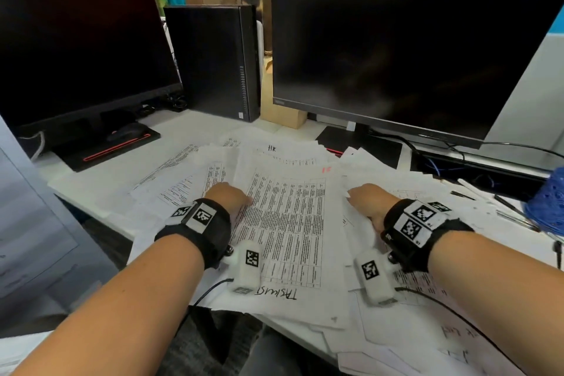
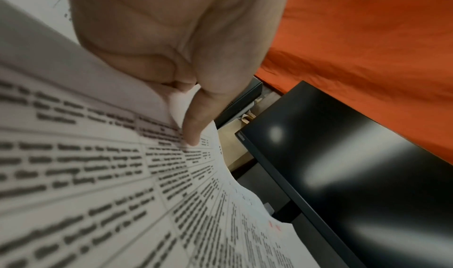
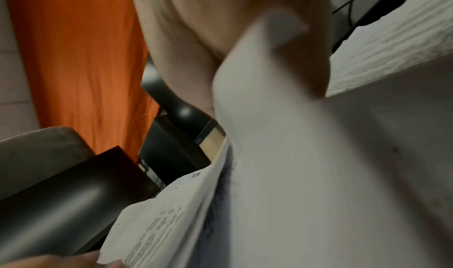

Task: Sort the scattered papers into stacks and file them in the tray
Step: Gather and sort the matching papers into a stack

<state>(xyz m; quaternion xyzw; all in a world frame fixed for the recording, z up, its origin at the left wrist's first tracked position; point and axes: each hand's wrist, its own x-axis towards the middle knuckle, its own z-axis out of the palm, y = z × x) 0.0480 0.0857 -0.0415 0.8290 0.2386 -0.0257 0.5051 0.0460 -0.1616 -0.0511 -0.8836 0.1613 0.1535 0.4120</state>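
Note:
Several printed sheets lie in a loose, overlapping heap (image 1: 274, 162) across the white desk. My left hand (image 1: 232, 195) pinches the left edge of the top sheet (image 1: 290, 223), a printed table with handwriting at its near end. In the left wrist view its thumb (image 2: 196, 121) presses on that sheet (image 2: 98, 175), with fingers curled beneath. My right hand (image 1: 366, 201) grips the left edge of a neighbouring sheet (image 1: 427, 192). In the right wrist view this paper (image 3: 294, 156) curves up against the hand (image 3: 191, 39), hiding the fingers.
Two dark monitors (image 1: 76, 49) (image 1: 412, 49) and a black PC tower (image 1: 213, 61) stand behind the papers. A mouse (image 1: 128, 131) sits at back left. Pens (image 1: 464, 195), cables and a blue object (image 1: 546, 201) lie at right. Papers overhang the desk's near edge (image 1: 91, 207).

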